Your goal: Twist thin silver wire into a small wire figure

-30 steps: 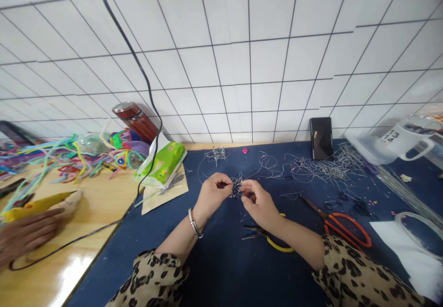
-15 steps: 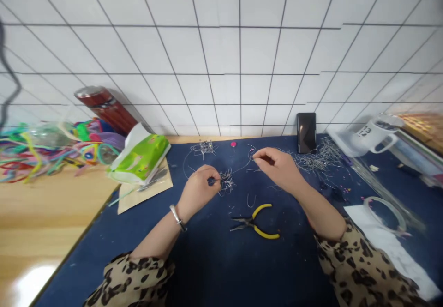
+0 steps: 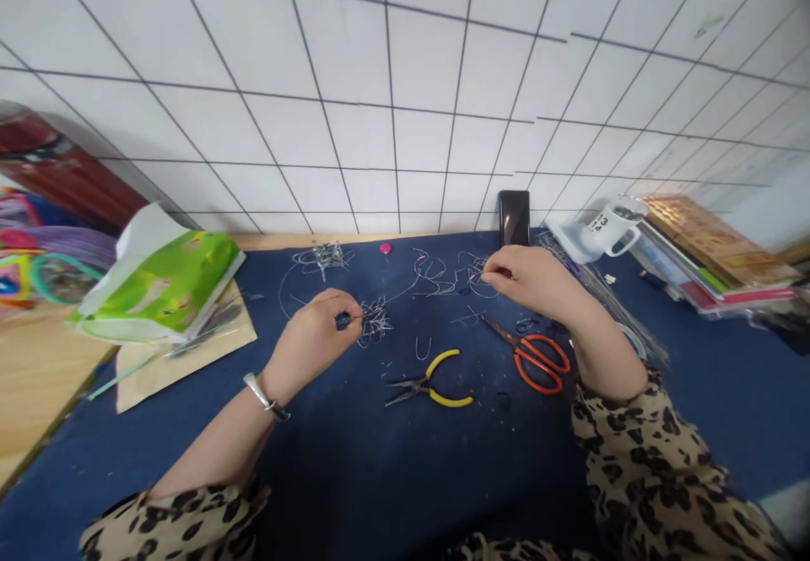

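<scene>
My left hand [image 3: 316, 329] is closed in a pinch on a thin metal wire at the edge of a spiky wire cluster [image 3: 376, 322]. From that cluster a long wire runs up to a loose curl [image 3: 430, 271] on the cloth. Right of the curl, my right hand [image 3: 535, 281] has thumb and forefinger pressed together beside tangled wire [image 3: 472, 272]; what they hold, if anything, is too small to make out. Below lie pliers with yellow handles [image 3: 440, 385], jaws apart, a U-shaped wire [image 3: 423, 348] and orange-handled scissors [image 3: 537, 362].
A wire cluster [image 3: 327, 256] and a pink round piece [image 3: 386, 249] lie at the back. The phone [image 3: 514, 217] leans near the wall. At left are a green tissue pack [image 3: 158, 278] and a red flask [image 3: 63, 173]; at right, a white mug [image 3: 611, 230] and stacked books [image 3: 721, 249].
The view has turned to the right, and the scissors show now. My right hand has moved right, away from the wire curl, to the tangled wire. My left hand keeps its pinch at the cluster.
</scene>
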{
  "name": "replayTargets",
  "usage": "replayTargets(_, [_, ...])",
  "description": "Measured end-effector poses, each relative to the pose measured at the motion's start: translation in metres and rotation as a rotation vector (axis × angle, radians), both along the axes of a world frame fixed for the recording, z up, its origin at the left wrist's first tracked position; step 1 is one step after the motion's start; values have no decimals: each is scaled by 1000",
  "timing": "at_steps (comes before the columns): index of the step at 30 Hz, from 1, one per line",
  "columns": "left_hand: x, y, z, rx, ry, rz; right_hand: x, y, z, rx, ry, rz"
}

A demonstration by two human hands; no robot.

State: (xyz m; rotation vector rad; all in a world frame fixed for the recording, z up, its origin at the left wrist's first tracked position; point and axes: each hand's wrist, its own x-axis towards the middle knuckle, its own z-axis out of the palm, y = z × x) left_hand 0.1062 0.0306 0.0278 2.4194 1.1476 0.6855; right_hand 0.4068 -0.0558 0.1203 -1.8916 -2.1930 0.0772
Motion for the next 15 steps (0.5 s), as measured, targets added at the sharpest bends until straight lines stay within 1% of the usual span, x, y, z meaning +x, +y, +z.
replayTargets(2, [0, 0, 0, 4, 12, -3, -2, -12, -8, -105, -51, 45])
replayTargets(4, [0, 0, 0, 3, 25, 0, -6, -29, -19, -237, -47, 108])
replayTargets(7, [-1, 0, 0, -6, 39, 4, -10, -60, -36, -385, -7, 106])
replayTargets(9, [-1, 0, 0, -5, 42, 6, -11, -80, -46, -464, -69, 158])
replayTargets(10, [-1, 0, -1, -4, 42, 9, -11, -88, -50, -480, -98, 189])
replayTargets(12, [-1, -1, -1, -3, 39, 15, -12, -101, -58, -483, -143, 191])
replayTargets(15, [-1, -1, -2, -5, 36, 18, -16, -111, -68, -428, -160, 111])
